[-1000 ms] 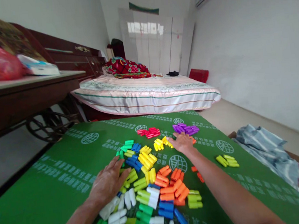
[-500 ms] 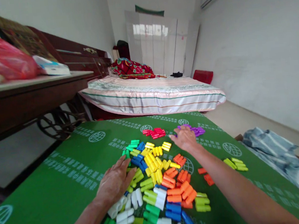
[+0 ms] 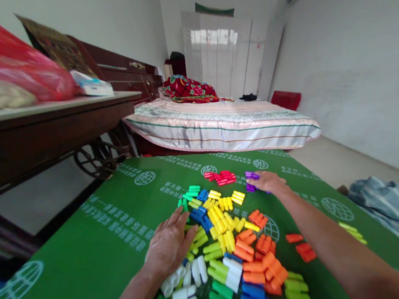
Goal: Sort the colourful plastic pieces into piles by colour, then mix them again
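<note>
My left hand (image 3: 171, 240) lies palm down with its fingers stretched out, at the left edge of a heap of colourful plastic toy blocks shaped like joined tubes. Its fingertips rest by lime-green blocks (image 3: 199, 239) and blue blocks (image 3: 200, 217). Farther away, my right hand (image 3: 269, 181) is spread low over purple blocks (image 3: 250, 178), part of which it hides. Left of that hand is a group of red blocks (image 3: 225, 177). Yellow blocks (image 3: 221, 223), orange blocks (image 3: 252, 248) and white blocks (image 3: 199, 270) make up much of the heap.
The blocks lie on a green printed board (image 3: 97, 227). Beyond it stands a bed (image 3: 225, 123) with a striped sheet. On the left is a sewing-machine table (image 3: 40, 123) bearing a red plastic bag (image 3: 34, 71). A blue striped cloth (image 3: 387, 210) lies at the right.
The view has turned a little to the left. My right hand has moved rightward over the purple blocks, uncovering those on their left side. My left hand stays beside the heap.
</note>
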The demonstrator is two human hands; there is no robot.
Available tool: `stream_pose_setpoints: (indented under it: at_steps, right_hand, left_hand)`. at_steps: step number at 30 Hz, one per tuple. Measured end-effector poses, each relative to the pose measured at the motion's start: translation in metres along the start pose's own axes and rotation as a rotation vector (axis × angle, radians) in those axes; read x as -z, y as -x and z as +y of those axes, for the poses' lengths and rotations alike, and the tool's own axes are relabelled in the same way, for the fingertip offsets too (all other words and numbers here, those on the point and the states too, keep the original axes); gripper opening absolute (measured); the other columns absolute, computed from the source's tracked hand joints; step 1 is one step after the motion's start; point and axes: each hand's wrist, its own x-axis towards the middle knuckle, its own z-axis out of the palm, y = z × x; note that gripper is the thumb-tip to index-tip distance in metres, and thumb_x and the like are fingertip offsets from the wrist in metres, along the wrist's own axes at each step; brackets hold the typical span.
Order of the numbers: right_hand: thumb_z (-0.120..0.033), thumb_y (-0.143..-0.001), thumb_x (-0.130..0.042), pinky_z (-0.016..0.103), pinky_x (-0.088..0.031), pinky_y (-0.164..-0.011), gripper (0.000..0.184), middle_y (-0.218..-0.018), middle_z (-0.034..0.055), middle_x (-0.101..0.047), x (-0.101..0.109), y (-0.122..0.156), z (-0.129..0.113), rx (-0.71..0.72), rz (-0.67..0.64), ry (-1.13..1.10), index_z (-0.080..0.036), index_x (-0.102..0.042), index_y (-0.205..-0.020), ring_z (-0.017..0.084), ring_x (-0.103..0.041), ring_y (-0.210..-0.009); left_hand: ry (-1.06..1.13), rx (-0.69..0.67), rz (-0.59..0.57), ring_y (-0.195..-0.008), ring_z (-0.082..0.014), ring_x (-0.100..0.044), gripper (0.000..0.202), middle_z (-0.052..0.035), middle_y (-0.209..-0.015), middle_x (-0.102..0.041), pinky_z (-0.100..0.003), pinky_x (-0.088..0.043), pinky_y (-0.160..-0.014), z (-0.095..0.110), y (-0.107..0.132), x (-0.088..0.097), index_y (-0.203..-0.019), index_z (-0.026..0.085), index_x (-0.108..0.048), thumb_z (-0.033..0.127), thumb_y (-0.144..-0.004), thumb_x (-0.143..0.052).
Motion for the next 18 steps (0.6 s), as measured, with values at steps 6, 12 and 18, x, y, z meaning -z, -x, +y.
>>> stream_pose_setpoints:
  at_steps: [6, 12, 18]
  right_hand:
    - [-0.071, -0.078, -0.041, 0.05, -0.043, -0.086, 0.059, -0.12, 0.0057, -0.062, -0.012, 0.079, -0.032, 0.161, -0.054, -0.015, -0.037, -0.058, -0.122, 0.033, -0.053, -0.113]
    - [-0.062, -0.083, -0.042, 0.045, -0.045, -0.081, 0.05, -0.106, 0.0109, -0.065, -0.016, 0.151, -0.052, 0.381, -0.018, 0.005, -0.028, -0.064, -0.113, 0.031, -0.056, -0.104]
    - [-0.057, -0.081, -0.051, 0.045, -0.043, -0.088, 0.055, -0.111, 0.0145, -0.062, -0.018, 0.186, -0.073, 0.528, -0.025, 0.012, -0.022, -0.059, -0.122, 0.033, -0.054, -0.107]
  left_hand:
    - [0.067, 0.002, 0.015, -0.124, -0.0243, -0.051, 0.051, -0.0129, -0.142, -0.046, -0.039, -0.039, -0.105, -0.003, -0.001, 0.003, -0.125, 0.014, -0.055, 0.044, -0.09, -0.033]
    - [0.122, -0.04, 0.034, -0.124, -0.0239, -0.052, 0.054, -0.0129, -0.141, -0.047, -0.035, -0.041, -0.104, -0.023, -0.006, -0.004, -0.123, 0.013, -0.056, 0.048, -0.089, -0.032]
    - [0.138, -0.02, 0.074, -0.121, -0.0232, -0.054, 0.052, -0.0084, -0.138, -0.052, -0.032, -0.043, -0.102, -0.047, -0.011, -0.004, -0.122, 0.019, -0.057, 0.051, -0.087, -0.037]
